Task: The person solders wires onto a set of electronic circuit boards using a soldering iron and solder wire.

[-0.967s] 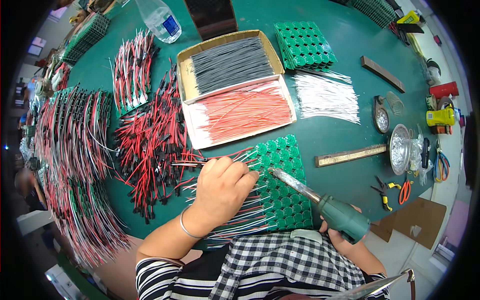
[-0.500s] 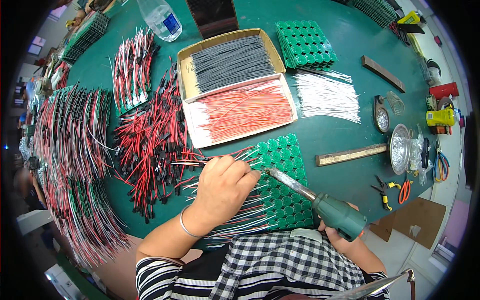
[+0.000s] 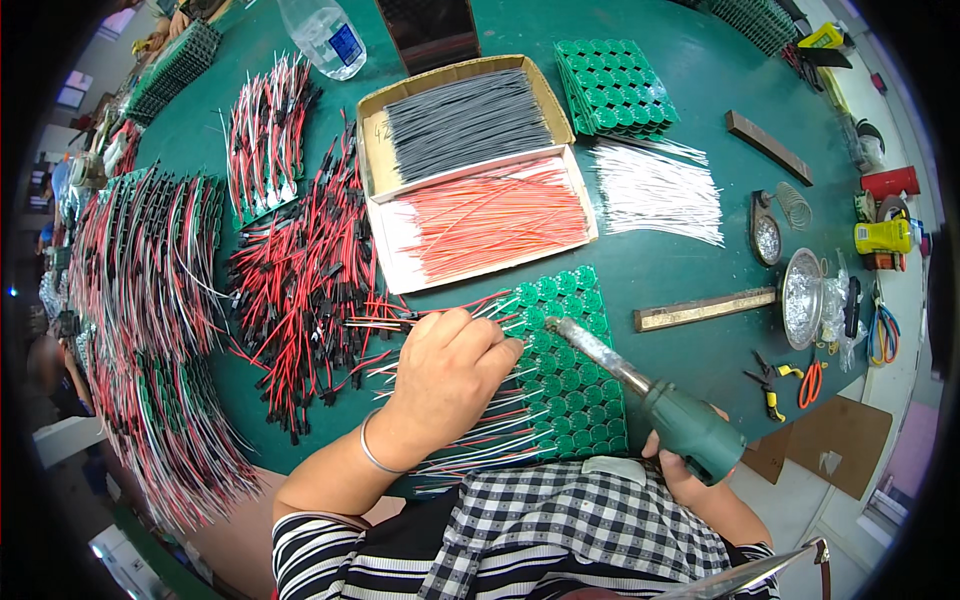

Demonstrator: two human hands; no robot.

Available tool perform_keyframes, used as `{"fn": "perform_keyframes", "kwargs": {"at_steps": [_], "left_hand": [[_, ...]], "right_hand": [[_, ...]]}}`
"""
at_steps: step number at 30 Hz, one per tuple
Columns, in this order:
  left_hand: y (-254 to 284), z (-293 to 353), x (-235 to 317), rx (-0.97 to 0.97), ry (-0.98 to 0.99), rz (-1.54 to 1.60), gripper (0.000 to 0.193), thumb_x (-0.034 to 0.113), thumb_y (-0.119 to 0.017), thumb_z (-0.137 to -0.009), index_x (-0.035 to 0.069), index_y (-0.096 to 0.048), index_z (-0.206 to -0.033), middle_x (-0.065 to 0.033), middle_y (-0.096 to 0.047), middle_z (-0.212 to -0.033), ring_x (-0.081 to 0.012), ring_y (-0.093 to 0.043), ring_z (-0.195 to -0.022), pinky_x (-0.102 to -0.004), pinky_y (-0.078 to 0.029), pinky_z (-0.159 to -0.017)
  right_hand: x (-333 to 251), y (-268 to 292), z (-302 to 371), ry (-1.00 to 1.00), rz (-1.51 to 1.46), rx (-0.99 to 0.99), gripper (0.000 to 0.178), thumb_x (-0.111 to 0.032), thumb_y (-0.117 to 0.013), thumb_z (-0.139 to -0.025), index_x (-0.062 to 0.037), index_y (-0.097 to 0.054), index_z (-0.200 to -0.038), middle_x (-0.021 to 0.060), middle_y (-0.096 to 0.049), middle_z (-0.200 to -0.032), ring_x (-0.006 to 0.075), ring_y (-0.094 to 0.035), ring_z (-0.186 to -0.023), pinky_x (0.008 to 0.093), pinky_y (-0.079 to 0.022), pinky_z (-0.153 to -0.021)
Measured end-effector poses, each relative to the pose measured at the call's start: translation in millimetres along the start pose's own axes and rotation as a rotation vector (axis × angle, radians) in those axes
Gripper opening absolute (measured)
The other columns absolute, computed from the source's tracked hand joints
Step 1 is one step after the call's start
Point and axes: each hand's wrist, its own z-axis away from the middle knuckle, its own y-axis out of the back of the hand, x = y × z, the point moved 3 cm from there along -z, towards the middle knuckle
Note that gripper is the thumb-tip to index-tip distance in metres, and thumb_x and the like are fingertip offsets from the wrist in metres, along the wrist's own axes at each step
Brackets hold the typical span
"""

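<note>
A green panel of joined round circuit boards (image 3: pixel 575 390) lies in front of me, with red, white and dark wires (image 3: pixel 490 430) running off its left edge. My left hand (image 3: pixel 447 370) rests over that edge, thumb and fingers pinched together on thin wires; several wire ends stick out left of the hand, and the fingertips hide the gripped spot. My right hand (image 3: pixel 685 475) is wrapped round the green handle of a soldering iron (image 3: pixel 690 430). The iron's metal tip points up and left, just above the panel, a little apart from my left fingertips.
Behind the panel, an open box (image 3: pixel 480 272) holds grey and red wires, beside white wires (image 3: pixel 655 195). A heap of red-black connector leads (image 3: pixel 310 290) and wired boards (image 3: pixel 150 260) lie left. On the right are a metal bar (image 3: pixel 700 310), a metal dish (image 3: pixel 801 300) and pliers (image 3: pixel 768 385).
The soldering iron has moved right and slightly up at its tip, away from my left fingertips, and its handle has shifted right. My left hand stays nearly still.
</note>
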Motion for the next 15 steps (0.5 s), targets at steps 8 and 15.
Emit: {"fn": "perform_keyframes", "kwargs": {"at_steps": [8,15], "left_hand": [[1.5,-0.3,1.1,-0.002,0.001,-0.003,0.018,0.008,-0.072,-0.07,0.011,-0.067,-0.086,-0.0002,-0.056,-0.079,-0.0204,-0.051,-0.071,-0.0348,-0.041,-0.063],[0.9,1.1,-1.5,0.013,0.031,0.026,0.017,0.007,-0.072,-0.07,0.011,-0.066,-0.086,-0.0005,-0.055,-0.078,-0.0209,-0.052,-0.072,-0.0355,-0.042,-0.065]], "right_hand": [[0.0,-2.9,0.1,-0.07,-0.244,0.017,0.015,-0.017,-0.065,-0.085,-0.0051,-0.067,-0.093,0.0081,-0.067,-0.081,0.0266,-0.065,-0.07,0.0366,-0.052,-0.063],[10.5,-9.4,15.9,-0.175,-0.161,0.021,0.02,-0.012,-0.07,-0.078,-0.0053,-0.069,-0.096,0.0096,-0.069,-0.093,0.0296,-0.066,-0.084,0.0398,-0.052,-0.076]]}}
